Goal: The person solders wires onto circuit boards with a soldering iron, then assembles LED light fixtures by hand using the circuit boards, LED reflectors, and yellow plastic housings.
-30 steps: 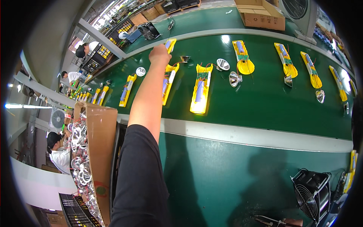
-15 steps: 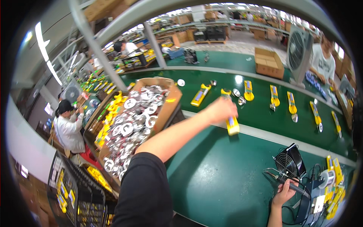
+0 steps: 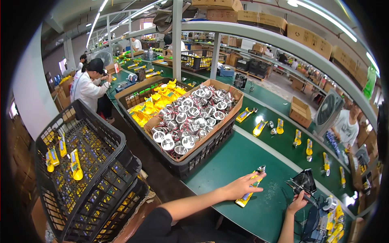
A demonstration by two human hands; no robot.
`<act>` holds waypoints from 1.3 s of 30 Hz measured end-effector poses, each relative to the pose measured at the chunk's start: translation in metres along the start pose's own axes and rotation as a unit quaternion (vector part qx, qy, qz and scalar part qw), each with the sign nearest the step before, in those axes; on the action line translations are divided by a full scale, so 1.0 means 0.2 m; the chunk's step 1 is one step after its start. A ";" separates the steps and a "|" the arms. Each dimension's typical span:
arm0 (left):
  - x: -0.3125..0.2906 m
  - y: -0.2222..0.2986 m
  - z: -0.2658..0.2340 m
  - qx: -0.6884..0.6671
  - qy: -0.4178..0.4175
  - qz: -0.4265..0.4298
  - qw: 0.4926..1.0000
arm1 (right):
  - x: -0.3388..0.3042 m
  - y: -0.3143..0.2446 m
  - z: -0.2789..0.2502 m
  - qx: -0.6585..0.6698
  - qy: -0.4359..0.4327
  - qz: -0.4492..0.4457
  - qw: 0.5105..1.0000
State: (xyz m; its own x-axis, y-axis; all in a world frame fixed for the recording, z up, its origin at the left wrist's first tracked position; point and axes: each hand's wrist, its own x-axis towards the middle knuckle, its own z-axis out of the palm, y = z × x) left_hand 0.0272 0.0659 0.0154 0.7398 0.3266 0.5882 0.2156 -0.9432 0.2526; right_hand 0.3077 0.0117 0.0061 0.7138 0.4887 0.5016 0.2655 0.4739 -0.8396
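Note:
My left hand [image 3: 243, 187] lies across a yellow flashlight body [image 3: 244, 200] on the green worktable, fingers stretched out and apart. A silver reflector cup [image 3: 261, 168] sits beyond my fingertips at the far end of that body; the middle is partly covered by my hand. Closer to the right, my right hand [image 3: 298, 202] is closed around the dark handle of a soldering iron [image 3: 310, 199]. Just beyond that hand stands a small black fan [image 3: 304, 181]. The iron's tip is hard to make out against the fan.
A cardboard-lined black crate [image 3: 190, 162] holds silver reflectors and yellow bodies. Stacked black crates [image 3: 87, 170] stand at left. Yellow pieces with reflectors lie along the green belt [image 3: 263, 112] beyond a pale rail. More yellow bodies [image 3: 335, 224] lie at lower right beside a solder spool [image 3: 330, 203].
My left hand has brought the yellow flashlight body from the belt's edge down onto the worktable, and its fingers have spread. My view has swung left. The right hand still holds the soldering iron.

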 end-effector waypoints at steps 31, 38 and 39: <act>0.40 -0.42 0.32 -0.302 -0.086 -0.202 0.928 | -0.03 0.02 0.00 0.091 -0.006 0.095 0.991; 0.36 -0.41 0.26 -0.288 -0.105 -0.174 0.936 | -0.05 0.02 0.01 0.054 -0.018 0.105 0.993; 0.35 -0.40 0.26 -0.288 -0.095 -0.161 0.939 | -0.05 0.03 0.02 0.084 0.005 0.092 0.992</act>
State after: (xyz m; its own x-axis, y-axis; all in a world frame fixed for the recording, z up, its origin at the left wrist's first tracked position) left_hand 0.0936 0.1618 -0.0034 0.8073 0.5216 0.2761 0.1082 -0.5907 0.7996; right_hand 0.2994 0.0123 -0.0035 0.7470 0.5715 0.3396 0.0189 0.4924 -0.8702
